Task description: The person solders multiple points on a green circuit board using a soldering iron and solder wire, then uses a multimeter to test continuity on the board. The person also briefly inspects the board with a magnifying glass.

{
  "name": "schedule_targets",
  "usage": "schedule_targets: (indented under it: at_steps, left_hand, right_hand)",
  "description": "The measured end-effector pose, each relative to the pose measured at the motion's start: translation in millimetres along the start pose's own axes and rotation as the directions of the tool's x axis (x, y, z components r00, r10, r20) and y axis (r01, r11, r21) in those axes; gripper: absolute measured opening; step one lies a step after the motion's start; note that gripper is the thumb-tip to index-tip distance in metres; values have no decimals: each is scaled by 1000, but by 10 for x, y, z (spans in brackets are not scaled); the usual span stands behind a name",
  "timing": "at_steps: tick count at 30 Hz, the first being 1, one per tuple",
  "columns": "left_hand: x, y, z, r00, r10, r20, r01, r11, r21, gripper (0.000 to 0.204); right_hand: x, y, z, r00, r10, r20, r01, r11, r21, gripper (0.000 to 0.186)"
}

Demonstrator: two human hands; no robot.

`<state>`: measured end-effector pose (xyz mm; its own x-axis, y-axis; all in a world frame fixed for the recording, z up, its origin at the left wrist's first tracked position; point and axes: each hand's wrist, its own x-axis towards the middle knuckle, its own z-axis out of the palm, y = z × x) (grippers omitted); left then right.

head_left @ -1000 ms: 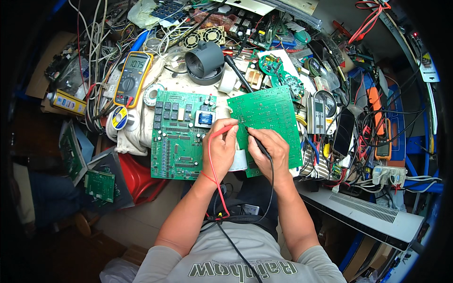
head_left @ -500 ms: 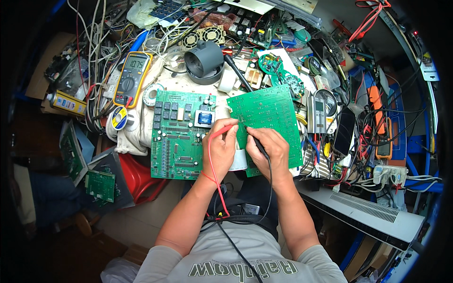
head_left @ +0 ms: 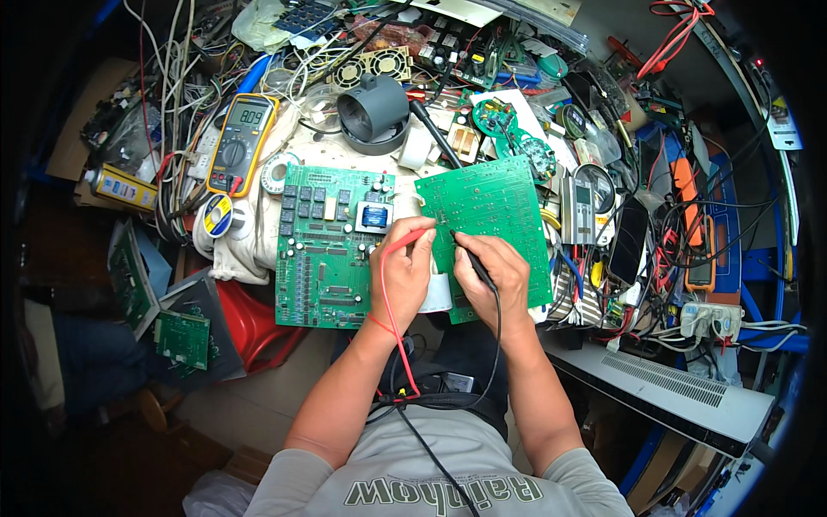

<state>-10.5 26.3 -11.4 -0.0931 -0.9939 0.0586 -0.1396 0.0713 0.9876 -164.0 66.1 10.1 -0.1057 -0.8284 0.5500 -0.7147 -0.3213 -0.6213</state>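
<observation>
My left hand (head_left: pixel 403 258) is closed round a red test probe (head_left: pixel 408 239), its tip at the left edge of a green circuit board (head_left: pixel 491 194) lying solder side up. In my right hand (head_left: pixel 493 274) is a black test probe (head_left: pixel 475 265), pointed at the same board a little to the right of the red one. Whether either tip touches a joint is too small to tell. Left of them lies a second green circuit board (head_left: pixel 320 267), components up, with black relays and a blue transformer. A yellow multimeter (head_left: pixel 241 142) with a lit display stands beyond it.
A grey cylindrical holder (head_left: pixel 372 116) stands behind the boards. Solder spools (head_left: pixel 217 215) sit by the multimeter. Tangled cables and loose parts crowd the back and right, near a power strip (head_left: pixel 711 320). A red stool (head_left: pixel 250 323) is at lower left.
My right hand has shifted the black probe slightly, its tip a touch further right on the board. The multimeter's reading has changed. My left hand stays in place.
</observation>
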Motion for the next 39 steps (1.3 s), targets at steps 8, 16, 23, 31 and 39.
schedule_targets:
  at_steps: [8, 16, 23, 31, 39]
  left_hand:
    - [-5, -70, 25, 1000, 19, -22, -19, 1000, -5, 14]
    - [11, -107, 54, 987, 141, -75, -139, 990, 29, 14]
    - [9, -7, 32, 990, 132, -50, -129, 990, 55, 15]
    - [4, 18, 20, 992, 119, -36, -117, 992, 57, 14]
    - [11, 3, 22, 982, 179, -56, -174, 982, 76, 14]
  right_hand:
    - [-4, 9, -3, 1000, -4, 9, 4, 1000, 1, 28]
    - [29, -17, -8, 1000, -15, 17, 14, 1000, 20, 27]
    - [27, -16, -8, 1000, -21, 19, 21, 1000, 7, 28]
    - [33, -11, -4, 1000, -27, 15, 27, 1000, 2, 29]
    - [37, -20, -21, 999, -31, 20, 31, 999, 8, 28]
